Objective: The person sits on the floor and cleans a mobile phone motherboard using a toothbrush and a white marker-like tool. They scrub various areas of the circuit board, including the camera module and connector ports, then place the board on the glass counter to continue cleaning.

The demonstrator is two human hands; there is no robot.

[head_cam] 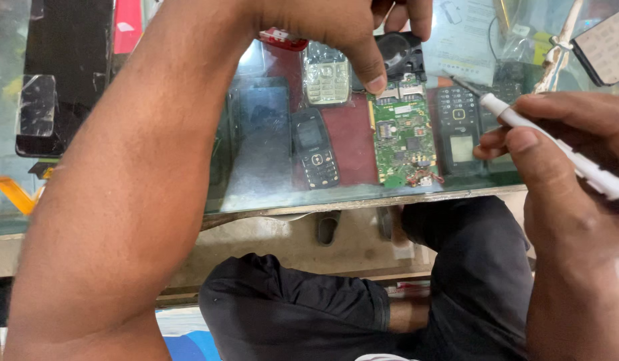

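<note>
The left hand [349, 27] is cut off by the top edge, so only its thumb and part of two fingers [416, 17] show, and its forearm hides much of the glass surface [269, 200] and the left part of the dark phone [259, 134] lying under it. The right hand [570, 167] runs off the right edge together with the rear end of the white screwdriver [557, 144], whose thin tip is too small to make out. The black speaker part [399, 53] sits half behind the left thumb, and the components on the green circuit board [403, 137] are too fine to tell apart.
</note>
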